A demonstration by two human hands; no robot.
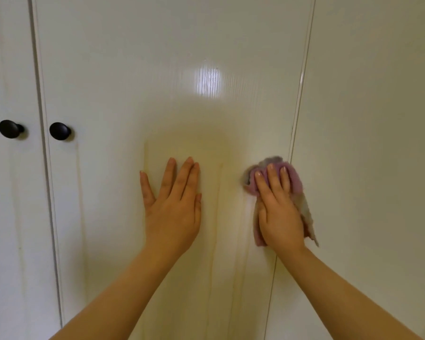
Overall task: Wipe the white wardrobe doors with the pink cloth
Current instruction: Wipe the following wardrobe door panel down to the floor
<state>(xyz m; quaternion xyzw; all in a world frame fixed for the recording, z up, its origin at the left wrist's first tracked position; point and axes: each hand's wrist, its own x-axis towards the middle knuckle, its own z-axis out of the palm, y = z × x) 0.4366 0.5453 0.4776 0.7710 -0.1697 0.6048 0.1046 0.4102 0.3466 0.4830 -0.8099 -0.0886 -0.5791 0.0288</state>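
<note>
A glossy white wardrobe door (157,82) fills the middle of the view. My left hand (173,204) lies flat on it with fingers straight and slightly spread, holding nothing. To its right, my right hand (279,209) presses the crumpled pink cloth (295,180) against the same door, close to the door's right edge. The fingers lie straight over the cloth. Cloth shows above the fingertips and hangs below the palm on the right side.
Two round black knobs (9,128) (59,131) sit on either side of a door gap at the left. Another white door panel (378,119) stands to the right, past a vertical seam (299,106). Faint yellowish streaks run down the middle door.
</note>
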